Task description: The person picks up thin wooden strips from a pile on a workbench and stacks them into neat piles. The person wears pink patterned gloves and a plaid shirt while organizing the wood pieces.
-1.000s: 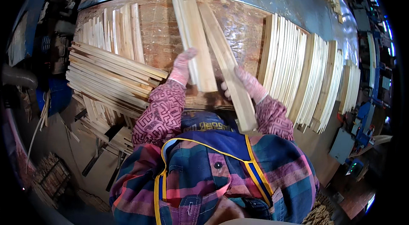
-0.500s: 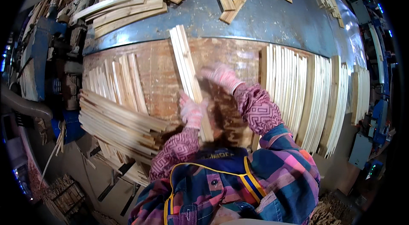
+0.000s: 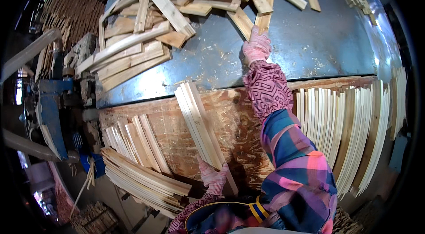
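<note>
The right hand (image 3: 256,47), in a pink knit glove, stretches far across the blue metal table (image 3: 318,43), fingers spread flat on a short offcut (image 3: 248,23) at the near edge of the loose heap of pale slats (image 3: 177,8). The left hand (image 3: 213,180) clasps the near end of a small bundle of strips (image 3: 199,127) lying on the rough plywood board (image 3: 168,114). I'd steady that bundle and drag the offcut flat. The wood looks raw, splintery, straight-cut; sawdust speckles the metal.

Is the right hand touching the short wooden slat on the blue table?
Touching: the head view shows the gloved right hand resting its fingers on the short slat.
</note>
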Demonstrator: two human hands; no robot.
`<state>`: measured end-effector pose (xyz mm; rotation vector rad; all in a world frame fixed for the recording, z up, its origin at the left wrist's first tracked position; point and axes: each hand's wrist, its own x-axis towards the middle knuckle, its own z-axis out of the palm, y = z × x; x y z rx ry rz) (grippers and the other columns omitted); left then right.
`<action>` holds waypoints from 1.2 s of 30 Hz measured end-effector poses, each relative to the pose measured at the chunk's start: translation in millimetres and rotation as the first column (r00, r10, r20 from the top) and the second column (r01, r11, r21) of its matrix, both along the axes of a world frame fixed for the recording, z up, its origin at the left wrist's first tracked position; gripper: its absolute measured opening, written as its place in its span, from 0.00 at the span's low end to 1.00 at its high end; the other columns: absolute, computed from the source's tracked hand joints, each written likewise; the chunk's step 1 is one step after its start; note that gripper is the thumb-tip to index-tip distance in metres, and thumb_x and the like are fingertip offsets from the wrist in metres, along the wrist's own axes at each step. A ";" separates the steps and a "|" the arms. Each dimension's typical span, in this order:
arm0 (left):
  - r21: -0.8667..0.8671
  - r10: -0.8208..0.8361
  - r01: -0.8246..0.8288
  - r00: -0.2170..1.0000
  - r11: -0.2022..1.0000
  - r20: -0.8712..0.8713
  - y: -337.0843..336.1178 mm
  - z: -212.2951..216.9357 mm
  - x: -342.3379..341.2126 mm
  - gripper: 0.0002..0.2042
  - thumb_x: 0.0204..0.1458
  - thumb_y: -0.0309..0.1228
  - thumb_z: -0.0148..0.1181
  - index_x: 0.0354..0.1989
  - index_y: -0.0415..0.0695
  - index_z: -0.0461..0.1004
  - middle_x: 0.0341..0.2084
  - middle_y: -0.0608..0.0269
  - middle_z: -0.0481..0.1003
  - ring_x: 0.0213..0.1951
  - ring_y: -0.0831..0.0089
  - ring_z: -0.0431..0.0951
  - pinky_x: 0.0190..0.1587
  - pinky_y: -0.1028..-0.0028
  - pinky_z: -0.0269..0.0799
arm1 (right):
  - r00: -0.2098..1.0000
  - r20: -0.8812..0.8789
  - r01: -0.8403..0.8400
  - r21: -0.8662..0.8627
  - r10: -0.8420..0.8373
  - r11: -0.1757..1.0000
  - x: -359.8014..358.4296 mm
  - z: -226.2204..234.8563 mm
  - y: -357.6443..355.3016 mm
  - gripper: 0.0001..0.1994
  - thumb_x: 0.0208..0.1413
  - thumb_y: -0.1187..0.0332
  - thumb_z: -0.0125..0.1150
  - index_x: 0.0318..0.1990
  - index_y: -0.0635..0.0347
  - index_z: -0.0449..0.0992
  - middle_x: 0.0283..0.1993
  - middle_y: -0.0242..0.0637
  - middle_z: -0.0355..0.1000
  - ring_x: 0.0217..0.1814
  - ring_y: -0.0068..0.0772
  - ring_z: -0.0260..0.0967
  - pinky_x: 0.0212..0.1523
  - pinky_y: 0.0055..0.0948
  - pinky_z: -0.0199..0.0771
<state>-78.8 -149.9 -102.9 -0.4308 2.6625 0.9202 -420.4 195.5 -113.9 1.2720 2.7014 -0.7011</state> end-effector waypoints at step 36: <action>-0.118 -0.196 0.185 0.977 0.976 -0.089 -13.2 10.8 10.7 0.62 0.38 0.47 0.77 0.75 0.34 0.38 0.64 0.41 0.59 0.56 0.52 0.69 0.59 0.69 0.69 | 0.893 -0.231 -0.321 0.274 0.386 0.907 119.9 46.3 -0.6 0.32 0.46 0.53 0.63 0.59 0.58 0.71 0.57 0.53 0.71 0.58 0.52 0.70 0.58 0.48 0.70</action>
